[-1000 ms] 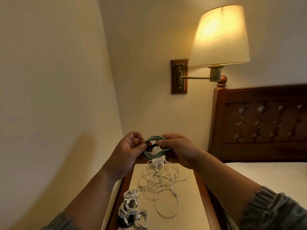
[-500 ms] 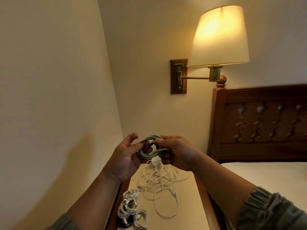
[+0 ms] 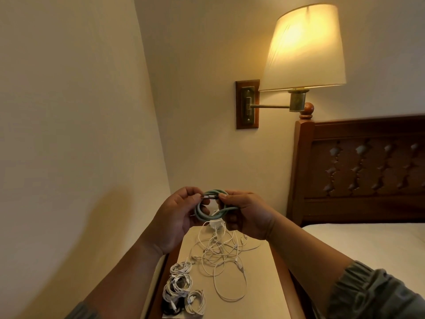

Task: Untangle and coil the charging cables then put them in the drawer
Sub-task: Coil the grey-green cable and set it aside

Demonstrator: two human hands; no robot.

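Note:
A green cable (image 3: pixel 208 214), wound into a small coil, is held up in the air above the bedside table (image 3: pixel 257 284). My left hand (image 3: pixel 177 217) pinches the cable's dark plug end at the coil's top left. My right hand (image 3: pixel 243 215) grips the coil's right side, thumb and forefinger at the same plug. Below them a loose tangle of white cables (image 3: pixel 220 256) lies on the tabletop with a white charger block (image 3: pixel 215 224) at its far end. Several coiled white cables (image 3: pixel 181 288) lie at the table's near left. No drawer shows in the frame.
A cream wall (image 3: pixel 69 157) runs close along the table's left side. A lit wall lamp (image 3: pixel 303 49) on a swing arm hangs above. The wooden headboard (image 3: pixel 368 169) and the bed's white mattress (image 3: pixel 368 245) stand to the right of the table.
My left fingers, spread half a second ago, have closed onto the plug end at the coil's top. The coil has turned more upright between both hands.

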